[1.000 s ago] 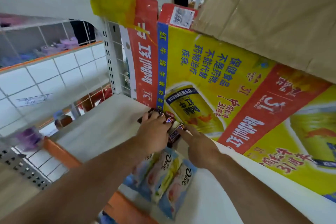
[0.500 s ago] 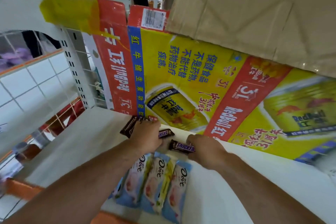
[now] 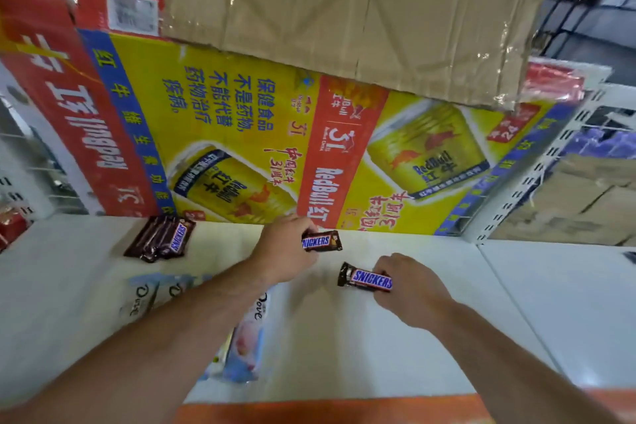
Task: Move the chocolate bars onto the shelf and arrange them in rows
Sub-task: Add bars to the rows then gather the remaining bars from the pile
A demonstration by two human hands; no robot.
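Observation:
On the white shelf (image 3: 395, 348), my left hand (image 3: 280, 251) grips a brown Snickers bar (image 3: 323, 241) near the back wall. A second Snickers bar (image 3: 368, 278) lies a little nearer and to the right, with my right hand (image 3: 409, 286) closed on its right end. Several more Snickers bars (image 3: 161, 238) lie packed side by side at the back left of the shelf. Light blue Dove chocolate packs (image 3: 247, 337) lie under my left forearm, partly hidden.
A flattened yellow and red Red Bull carton (image 3: 241, 134) lines the shelf's back, with plain brown cardboard (image 3: 344, 10) above it. A white slotted upright (image 3: 537, 169) stands at the right. An orange strip (image 3: 327, 411) edges the shelf front. Another white shelf board (image 3: 568, 303) continues to the right.
Both hands have moved right along the shelf, each carrying one Snickers bar away from the group at the back left. The camera view has swung right too.

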